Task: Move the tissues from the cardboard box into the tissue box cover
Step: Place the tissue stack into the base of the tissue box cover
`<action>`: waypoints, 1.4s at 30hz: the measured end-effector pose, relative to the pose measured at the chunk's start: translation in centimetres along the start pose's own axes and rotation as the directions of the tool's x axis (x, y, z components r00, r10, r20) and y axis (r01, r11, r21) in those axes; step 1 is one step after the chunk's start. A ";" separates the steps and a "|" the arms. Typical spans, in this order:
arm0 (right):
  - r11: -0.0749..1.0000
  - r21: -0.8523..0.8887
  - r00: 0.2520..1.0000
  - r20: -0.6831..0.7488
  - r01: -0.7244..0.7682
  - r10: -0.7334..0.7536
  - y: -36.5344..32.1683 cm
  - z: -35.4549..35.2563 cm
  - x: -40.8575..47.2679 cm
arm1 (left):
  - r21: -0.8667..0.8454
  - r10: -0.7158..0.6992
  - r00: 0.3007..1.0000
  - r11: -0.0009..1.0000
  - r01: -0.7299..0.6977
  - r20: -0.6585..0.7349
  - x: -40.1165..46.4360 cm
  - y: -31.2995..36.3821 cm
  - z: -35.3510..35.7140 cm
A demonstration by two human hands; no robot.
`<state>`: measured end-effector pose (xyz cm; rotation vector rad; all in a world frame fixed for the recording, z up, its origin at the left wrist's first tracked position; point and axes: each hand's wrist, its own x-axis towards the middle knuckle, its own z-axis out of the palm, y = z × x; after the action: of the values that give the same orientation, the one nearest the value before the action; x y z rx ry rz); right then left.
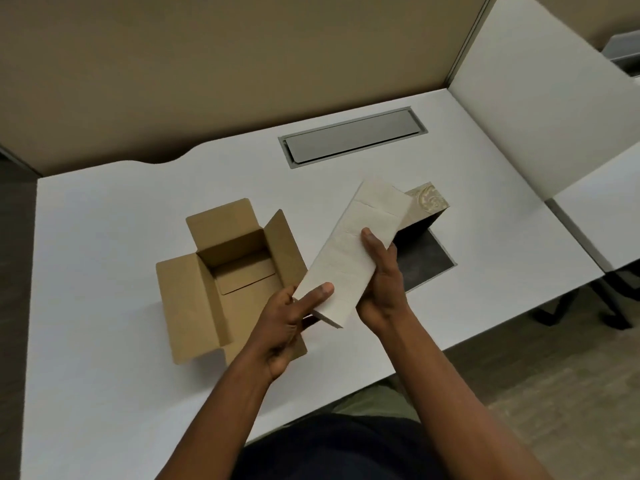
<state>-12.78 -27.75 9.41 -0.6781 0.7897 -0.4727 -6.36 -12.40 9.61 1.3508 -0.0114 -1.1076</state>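
Observation:
A long white stack of tissues [349,251] is held in the air above the table, tilted from lower left to upper right. My left hand [287,320] grips its near end, thumb on top. My right hand [381,278] holds its right side, thumb pressed on the top face. The brown cardboard box [221,271] stands open to the left, flaps spread, its inside looking bare. Behind the tissues lies the tissue box cover [427,202], gold-patterned outside and dark inside, mostly hidden by the stack; its dark lid or base plate [426,261] lies flat beside my right hand.
The white table [104,375] has a grey cable hatch [349,136] at the back. Beige partition walls rise behind and a white divider [540,116] stands to the right. The table's front edge runs diagonally near my body.

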 end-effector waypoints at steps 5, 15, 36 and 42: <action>1.000 -0.016 0.996 -0.094 -0.004 0.002 -2.3 -6.1 1.4 | 0.027 -0.058 0.998 0.998 0.058 -0.001 2.6 -1.8 4.6; 0.986 -0.081 0.959 -0.255 -0.146 0.122 -9.8 -20.4 7.5 | 0.168 -0.145 0.989 0.976 0.140 0.015 10.6 -3.6 10.0; 0.751 -0.537 0.919 -0.144 -0.385 0.368 -13.7 -28.8 20.9 | -0.164 -0.193 0.936 0.975 0.150 -0.294 19.7 -9.3 14.8; 0.709 -0.619 0.937 -0.151 -0.339 0.315 -13.9 -28.5 21.6 | -0.126 -0.142 0.922 0.987 0.103 -0.361 20.4 -10.7 15.7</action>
<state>-23.29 -61.34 -5.96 -1.1373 1.0956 0.1401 -11.34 -35.21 -5.50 1.4615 0.4077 -0.9278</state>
